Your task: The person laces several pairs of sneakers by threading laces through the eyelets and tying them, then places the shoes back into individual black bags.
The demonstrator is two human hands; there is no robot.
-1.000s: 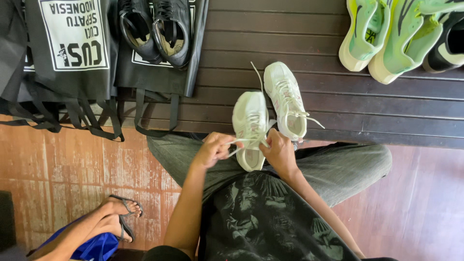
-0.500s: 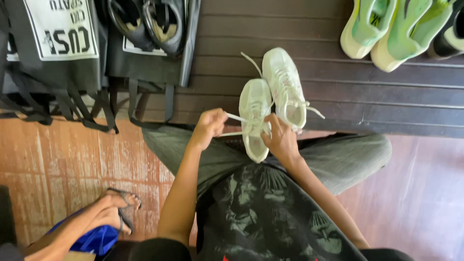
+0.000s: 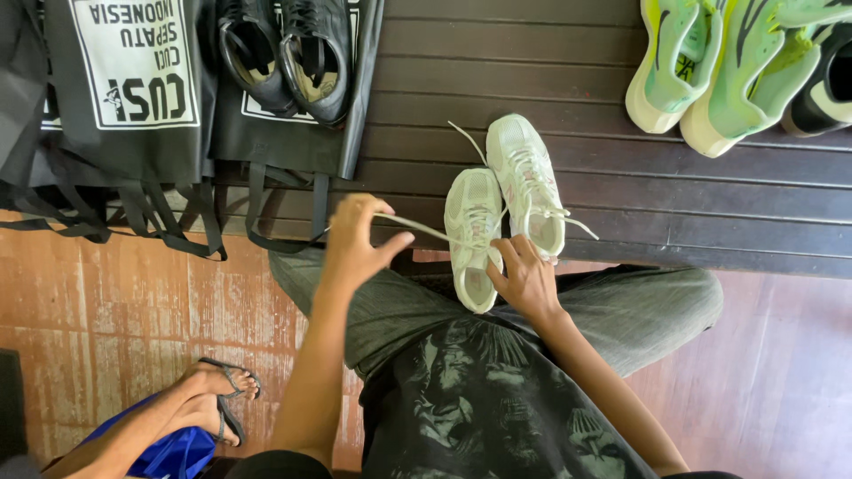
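I am looking down at a white shoe (image 3: 472, 238) lying half on my lap and half on the edge of the dark slatted surface (image 3: 674, 191), toe pointing away from me. My left hand (image 3: 353, 241) is pinching the lace (image 3: 417, 227) between thumb and fingers and drawing it out taut to the left, well clear of the shoe. My right hand (image 3: 525, 277) is pressing against the shoe's right side near the eyelets, fingers curled on it; I cannot tell whether it is gripping a second lace end.

As I judge it, the lacing is mostly threaded along the shoe and is being tightened, with no knot or bow showing, so the tying is left. The second white shoe (image 3: 527, 182) is lying just beside it on the surface, touching it, its lace ends trailing loose.

Counting: two white shoes; two black shoes (image 3: 286, 53) resting on a black bag (image 3: 293, 133); at least two black bags (image 3: 124, 98); two green shoes (image 3: 710, 66) plus one dark shoe (image 3: 825, 89) at the far right. Another person's foot in a sandal (image 3: 222, 390) is resting on the floor at lower left.
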